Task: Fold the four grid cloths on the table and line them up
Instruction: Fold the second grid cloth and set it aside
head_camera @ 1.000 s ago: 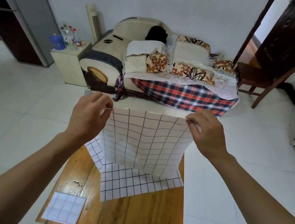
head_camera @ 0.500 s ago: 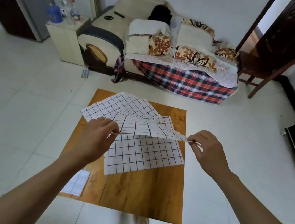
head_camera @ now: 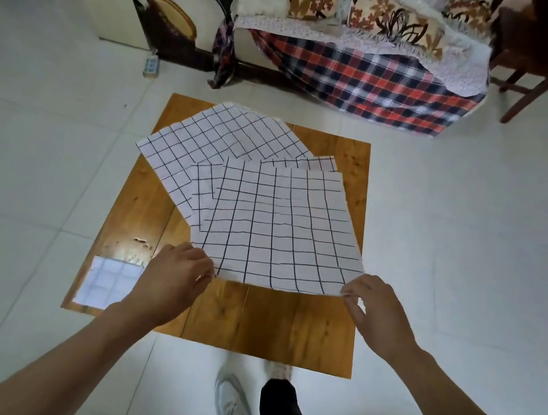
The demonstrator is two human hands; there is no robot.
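Both hands pinch top cloth (head_camera: pixel 280 228) — lower cloths partly hidden

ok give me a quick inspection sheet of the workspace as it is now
surface: wooden table, near part bare
job's things: top grid cloth spread flat over two other unfolded cloths; folded cloth at near left corner
clutter: nothing seen
grippers: left hand and right hand each pinch a near corner of the top cloth
cables: nothing seen
surroundings: tiled floor, sofa with plaid cover, wooden chair
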